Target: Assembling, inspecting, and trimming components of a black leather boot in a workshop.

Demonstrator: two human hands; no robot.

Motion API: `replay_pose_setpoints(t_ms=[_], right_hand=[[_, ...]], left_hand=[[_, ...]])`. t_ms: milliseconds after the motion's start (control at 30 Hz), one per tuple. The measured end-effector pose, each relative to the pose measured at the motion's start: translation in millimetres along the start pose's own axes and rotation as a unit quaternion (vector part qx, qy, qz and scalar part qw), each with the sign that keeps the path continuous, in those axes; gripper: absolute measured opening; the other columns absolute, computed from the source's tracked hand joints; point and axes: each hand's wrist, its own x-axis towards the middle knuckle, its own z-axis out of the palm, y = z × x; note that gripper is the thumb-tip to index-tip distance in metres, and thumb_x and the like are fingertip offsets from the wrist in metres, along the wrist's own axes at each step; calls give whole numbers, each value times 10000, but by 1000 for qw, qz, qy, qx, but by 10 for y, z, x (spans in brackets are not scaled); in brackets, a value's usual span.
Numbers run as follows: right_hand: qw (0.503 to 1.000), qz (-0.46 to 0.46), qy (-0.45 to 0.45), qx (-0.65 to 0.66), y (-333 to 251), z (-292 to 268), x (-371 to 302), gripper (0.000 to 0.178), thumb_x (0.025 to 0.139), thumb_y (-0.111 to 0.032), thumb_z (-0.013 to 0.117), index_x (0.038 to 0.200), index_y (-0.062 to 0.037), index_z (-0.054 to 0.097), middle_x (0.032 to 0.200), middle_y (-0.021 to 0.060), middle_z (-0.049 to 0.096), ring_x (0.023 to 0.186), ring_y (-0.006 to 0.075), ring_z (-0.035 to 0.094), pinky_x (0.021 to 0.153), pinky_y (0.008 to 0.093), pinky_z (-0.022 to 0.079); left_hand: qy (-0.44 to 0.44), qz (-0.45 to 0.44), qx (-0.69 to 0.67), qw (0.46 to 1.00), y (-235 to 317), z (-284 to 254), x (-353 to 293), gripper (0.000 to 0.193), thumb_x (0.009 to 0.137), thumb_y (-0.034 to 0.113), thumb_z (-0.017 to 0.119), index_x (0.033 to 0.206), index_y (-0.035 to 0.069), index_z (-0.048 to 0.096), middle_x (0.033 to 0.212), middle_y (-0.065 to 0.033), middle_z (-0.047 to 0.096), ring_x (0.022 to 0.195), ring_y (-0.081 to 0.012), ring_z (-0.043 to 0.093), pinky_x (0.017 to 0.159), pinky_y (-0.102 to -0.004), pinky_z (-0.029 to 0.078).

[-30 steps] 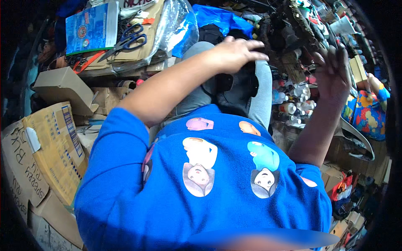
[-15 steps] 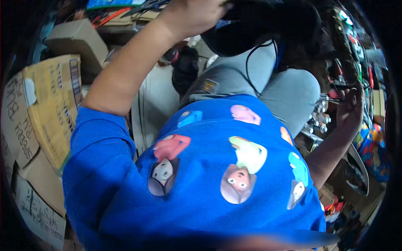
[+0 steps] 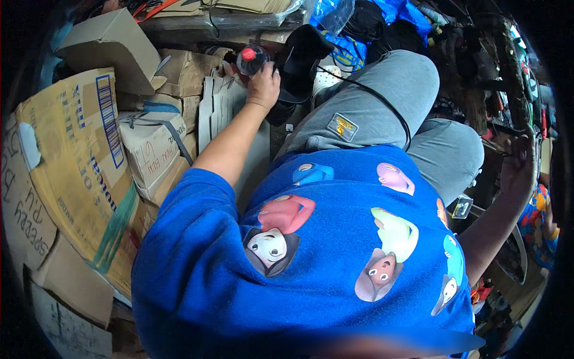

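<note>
My left hand (image 3: 263,88) reaches forward on the left. Its fingers are closed at the left edge of a black, curved, visor-like piece (image 3: 299,63). From that piece a black cord (image 3: 382,99) runs over my thigh to my lap. Just beyond my fingers stands a clear bottle (image 3: 254,61) with a red cap and dark contents. At the far right my right hand (image 3: 519,157) is raised beside a dark upright post, its fingers bent together. Something thin shows at those fingertips, too small and dark to name.
Cardboard boxes (image 3: 72,155) are stacked along the left, with a tied white package (image 3: 152,149) among them. Flat cardboard (image 3: 212,110) leans near my left forearm. Blue plastic bags (image 3: 347,51) lie ahead of my knees. Dark clutter fills the right side.
My left hand has come down from high up front, lowering the black piece beside the bottle. My view has shifted. The right hand stays raised at the right.
</note>
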Motion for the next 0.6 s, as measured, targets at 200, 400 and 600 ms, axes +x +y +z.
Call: replay_pose_setpoints(t_ms=[200, 400, 600], right_hand=[[973, 67, 210, -61, 50, 525, -18, 114, 771, -153, 644, 787, -48, 604, 644, 19, 543, 557, 107, 513, 524, 227, 388], [978, 25, 168, -120, 45, 668, 178, 222, 921, -199, 513, 1071, -38, 541, 730, -20, 458, 643, 77, 424, 652, 221, 398], [982, 128, 12, -138, 371, 1796, 95, 355, 927, -216, 438, 1196, 11, 491, 785, 21, 459, 703, 100, 441, 661, 248, 421]], left_hand=[[-3, -139, 24, 990, -450, 343, -259, 259, 860, 186, 487, 1070, 34, 479, 1020, -257, 539, 924, -429, 539, 793, -493, 446], [-80, -186, 64, 977, -689, 463, -460, 411, 794, 266, 622, 1078, -6, 502, 1018, -260, 546, 938, -403, 555, 813, -470, 446], [-139, -198, 13, 970, -800, 379, -365, 347, 809, 216, 591, 1068, -6, 526, 961, -262, 586, 920, -414, 565, 819, -459, 449]])
